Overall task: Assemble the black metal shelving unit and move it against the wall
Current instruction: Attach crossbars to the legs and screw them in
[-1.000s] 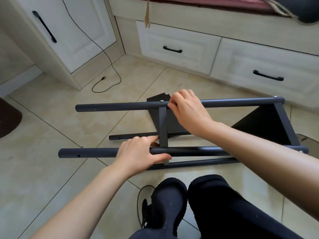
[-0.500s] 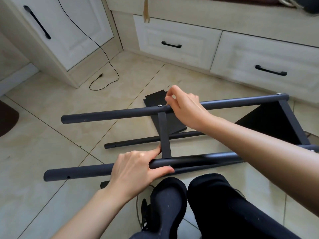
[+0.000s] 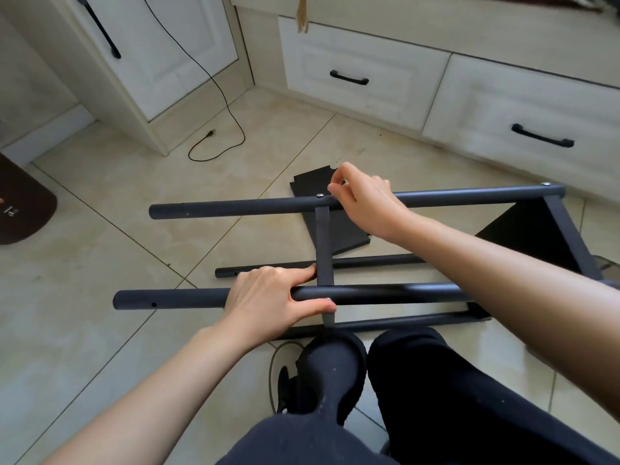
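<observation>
The near round black metal post point(image 3: 385, 293) of the floor-laid shelving frame is clasped by the left hand point(image 3: 268, 300), just left of the flat black crossbar point(image 3: 323, 246). The silver screw point(image 3: 319, 195), left of the right hand point(image 3: 365, 203), appears pinched by curled fingertips; it should be turned squarely while the frame is steadied.

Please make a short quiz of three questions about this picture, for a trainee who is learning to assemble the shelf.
1. True or false: the left hand grips the near tube.
2. Where is the right hand? A) on a drawer handle B) at the far tube, beside the screw C) on the cable
3. Fill in: the flat crossbar joins the two ____.

Key: 1 true; 2 B; 3 tubes.
</observation>
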`<state>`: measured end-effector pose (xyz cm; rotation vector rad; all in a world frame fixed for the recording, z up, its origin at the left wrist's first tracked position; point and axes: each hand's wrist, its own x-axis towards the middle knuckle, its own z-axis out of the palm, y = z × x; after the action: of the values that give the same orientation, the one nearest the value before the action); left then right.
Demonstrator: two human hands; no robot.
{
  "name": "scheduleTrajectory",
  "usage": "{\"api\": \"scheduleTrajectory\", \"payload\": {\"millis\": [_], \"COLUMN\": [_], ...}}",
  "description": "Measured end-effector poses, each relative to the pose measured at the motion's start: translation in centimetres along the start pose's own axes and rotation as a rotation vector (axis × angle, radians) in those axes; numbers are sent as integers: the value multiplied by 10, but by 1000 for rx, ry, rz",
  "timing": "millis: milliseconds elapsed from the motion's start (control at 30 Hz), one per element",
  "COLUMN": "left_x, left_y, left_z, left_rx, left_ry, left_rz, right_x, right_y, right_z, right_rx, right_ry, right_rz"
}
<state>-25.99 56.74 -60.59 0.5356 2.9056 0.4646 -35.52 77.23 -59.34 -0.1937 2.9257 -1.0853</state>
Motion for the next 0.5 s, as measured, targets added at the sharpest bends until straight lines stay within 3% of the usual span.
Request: {"api": "scheduleTrajectory", "payload": {"millis": [267,500], "left_x": [24,41], "left_y": [-8,-8], "left_z": [-1,-4], "left_rx": [3,-23], "left_ry": [35,-44], "left_rz": [23,-33], "right_x": [22,35], "right_y": [12,10], "right_z": [6,1], "right_rx": [61,67], "right_ry": [77,47], "right_rz": [-31,30]}}
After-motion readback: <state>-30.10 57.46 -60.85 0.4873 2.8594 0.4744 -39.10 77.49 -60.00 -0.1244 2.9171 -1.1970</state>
